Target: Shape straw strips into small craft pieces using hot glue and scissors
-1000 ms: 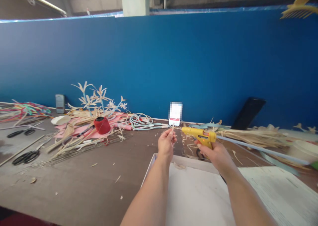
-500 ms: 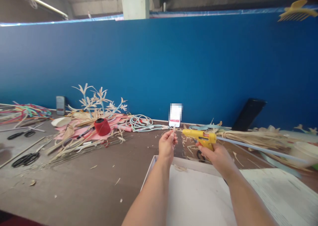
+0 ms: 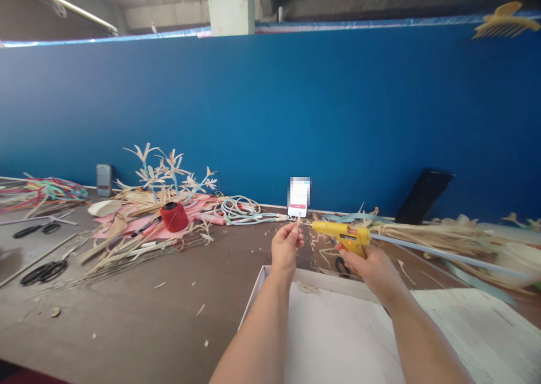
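Observation:
My right hand is wrapped round the grip of a yellow hot glue gun, whose nozzle points left. A long pale glue stick runs out of its back end to the right. Just left of the nozzle, my left hand pinches a small pale strip upright between thumb and fingers. The strip's tip stands a little apart from the nozzle. Below both hands lies a shallow white box, with a few pale shreds inside its far edge.
A phone leans on the blue partition. To the left are a red thread spool, pale handmade flowers, coiled pale-blue cord and black scissors. A black slab and dry fibre bundles stand right.
Both hands have hardly moved. The pale strip now stands a little more upright and shows more plainly, and the view has shifted very slightly.

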`<state>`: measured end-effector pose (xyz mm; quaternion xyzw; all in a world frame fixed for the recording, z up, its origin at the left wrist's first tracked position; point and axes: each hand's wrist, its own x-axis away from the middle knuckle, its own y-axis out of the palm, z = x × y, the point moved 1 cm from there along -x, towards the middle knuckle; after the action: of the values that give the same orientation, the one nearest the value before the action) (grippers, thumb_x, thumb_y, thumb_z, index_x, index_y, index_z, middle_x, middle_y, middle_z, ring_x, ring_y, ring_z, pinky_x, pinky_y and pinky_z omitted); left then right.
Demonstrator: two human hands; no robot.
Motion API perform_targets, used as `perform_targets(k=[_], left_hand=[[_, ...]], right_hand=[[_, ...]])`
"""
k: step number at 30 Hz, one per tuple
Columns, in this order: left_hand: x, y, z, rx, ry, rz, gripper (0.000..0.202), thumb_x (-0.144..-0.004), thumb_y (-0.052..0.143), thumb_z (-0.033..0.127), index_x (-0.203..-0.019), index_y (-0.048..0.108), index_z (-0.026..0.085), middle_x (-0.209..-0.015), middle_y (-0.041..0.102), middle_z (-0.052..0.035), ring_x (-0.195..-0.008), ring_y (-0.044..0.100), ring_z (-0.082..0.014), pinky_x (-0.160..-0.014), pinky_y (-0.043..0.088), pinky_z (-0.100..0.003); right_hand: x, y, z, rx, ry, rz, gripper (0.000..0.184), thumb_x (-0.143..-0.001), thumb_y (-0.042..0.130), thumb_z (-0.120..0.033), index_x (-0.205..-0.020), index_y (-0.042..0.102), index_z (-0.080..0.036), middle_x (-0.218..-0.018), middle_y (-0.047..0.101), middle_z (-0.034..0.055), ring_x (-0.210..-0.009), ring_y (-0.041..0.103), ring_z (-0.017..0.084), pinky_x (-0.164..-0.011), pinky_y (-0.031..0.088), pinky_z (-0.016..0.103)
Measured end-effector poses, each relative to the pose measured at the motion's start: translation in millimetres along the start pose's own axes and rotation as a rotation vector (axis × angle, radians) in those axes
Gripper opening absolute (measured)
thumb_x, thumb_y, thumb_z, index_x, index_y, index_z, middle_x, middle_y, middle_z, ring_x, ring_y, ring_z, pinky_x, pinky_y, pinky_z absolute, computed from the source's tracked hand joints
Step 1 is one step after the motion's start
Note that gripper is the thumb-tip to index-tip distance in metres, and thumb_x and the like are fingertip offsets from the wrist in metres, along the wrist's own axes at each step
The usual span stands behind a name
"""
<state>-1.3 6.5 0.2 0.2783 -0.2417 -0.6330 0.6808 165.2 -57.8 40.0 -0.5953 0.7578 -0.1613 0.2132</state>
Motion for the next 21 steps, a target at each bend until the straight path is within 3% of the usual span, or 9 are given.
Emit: perform_targets(k=[4, 12, 16, 21], left_hand=[[-0.5, -0.5, -0.6, -0.02, 0.017, 0.007, 0.031, -0.061, 0.073, 0.029, -0.086, 0.064, 0.011, -0.071, 0.059, -0.0013, -0.058, 0.051, -0.0058, -0.055, 0.039, -0.019], [-3.4, -2.7, -2.9, -0.029, 0.055, 0.02, 0.03, -0.063, 0.071, 0.03, -0.087, 0.064, 0.012, -0.072, 0.059, -0.0013, -0.058, 0.051, -0.0063, -0.055, 0.039, -0.019], [-4.3, -4.1, 1.0, 0.033, 0.049, 0.08, 0.033, -0.063, 0.072, 0.031, -0.089, 0.064, 0.014, -0.076, 0.06, -0.0015, -0.062, 0.053, -0.0066, -0.058, 0.039, -0.02], [-6.2, -6.1, 1.4, -0.043, 0.117, 0.103, 0.031, -0.067, 0.069, 0.031, -0.092, 0.065, 0.014, -0.077, 0.063, -0.0031, -0.069, 0.056, -0.0088, -0.068, 0.042, -0.022]], right_hand=[[-1.6, 0.4, 5.0, -0.018, 0.006, -0.023, 0.034, -0.072, 0.058, -0.044, -0.09, 0.068, -0.017, -0.066, 0.061, 0.0023, -0.061, 0.053, 0.019, -0.058, 0.039, 0.029], [-1.6, 1.9, 1.8, -0.278, 0.047, -0.06, 0.032, -0.069, 0.062, -0.039, -0.089, 0.067, -0.015, -0.062, 0.056, 0.0013, -0.056, 0.048, 0.015, -0.059, 0.042, 0.029], [-1.0, 0.3, -0.8, -0.26, 0.064, -0.058, 0.03, -0.069, 0.063, -0.039, -0.088, 0.067, -0.016, -0.065, 0.058, 0.0009, -0.056, 0.049, 0.014, -0.06, 0.043, 0.029], [-1.4, 1.5, 2.4, -0.162, 0.077, -0.076, 0.031, -0.072, 0.059, -0.04, -0.092, 0.066, -0.017, -0.071, 0.059, 0.0018, -0.058, 0.05, 0.014, -0.057, 0.041, 0.028]])
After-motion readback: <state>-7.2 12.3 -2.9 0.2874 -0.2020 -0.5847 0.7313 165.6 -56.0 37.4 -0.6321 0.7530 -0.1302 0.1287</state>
